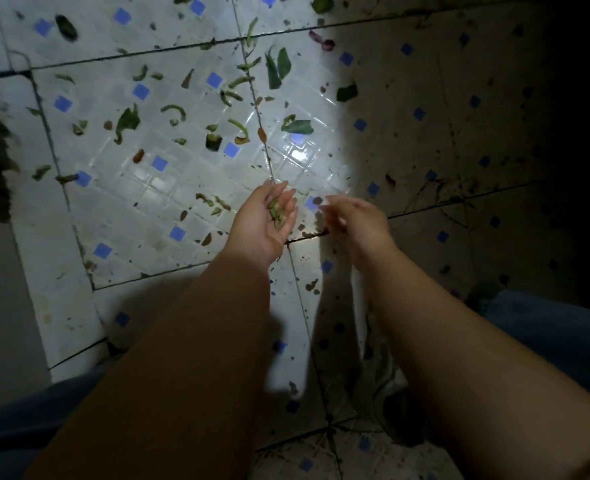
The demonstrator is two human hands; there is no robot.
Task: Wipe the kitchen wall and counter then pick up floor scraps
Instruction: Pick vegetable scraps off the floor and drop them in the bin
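Scraps are lying all over the tiled floor (168,188), and a few green bits (276,211) are already sitting in my left hand (264,221). From the head camera, I am holding that hand palm up like a little cup, with the fingers loosely bent around the bits so they are not falling out. My right hand (354,220) is hanging just beside it, over the floor. It is blurry, so I cannot tell if its fingers are open or pinching something.

The closest scraps on the floor are the small green pieces (212,202) just to the left of my left hand. Their long sides are pointing slantwise across the tiles. My left hand is nearer to them, but it is full, so I think my right hand is going to have to cross over. More bean pieces (239,128) and torn leaves (298,126) are lying farther ahead, in the bright spot. The floor on my right is dark, and I am seeing only small specks there.
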